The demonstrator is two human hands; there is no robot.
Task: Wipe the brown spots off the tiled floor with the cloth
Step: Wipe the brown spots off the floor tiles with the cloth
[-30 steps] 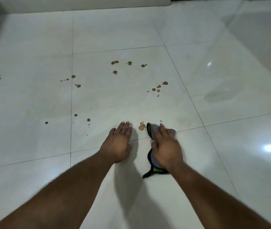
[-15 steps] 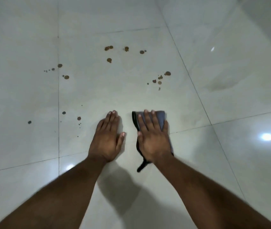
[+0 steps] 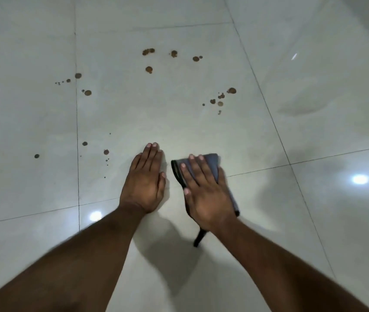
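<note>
A grey cloth (image 3: 212, 162) with a black edge lies flat on the white tiled floor (image 3: 201, 131), and my right hand (image 3: 206, 194) presses down on it with straight fingers. My left hand (image 3: 145, 181) rests flat on the bare tile just to its left. Brown spots are scattered ahead: a cluster at the far middle (image 3: 148, 51), one group to the right (image 3: 220, 99), several near the left grout line (image 3: 86, 93), and small ones close to my left hand (image 3: 106, 152). A black strip of the cloth (image 3: 199, 238) trails back past my wrist.
Glossy tiles reflect ceiling lights at the right (image 3: 360, 179) and near my left forearm (image 3: 95, 216). A dull smudge (image 3: 300, 109) shows on the tile at the right. Grout lines cross the floor around my hands.
The brown spot that lay just in front of the cloth a second ago is no longer visible. My right hand has pushed the cloth forward over that place, and my left hand has flattened beside it.
</note>
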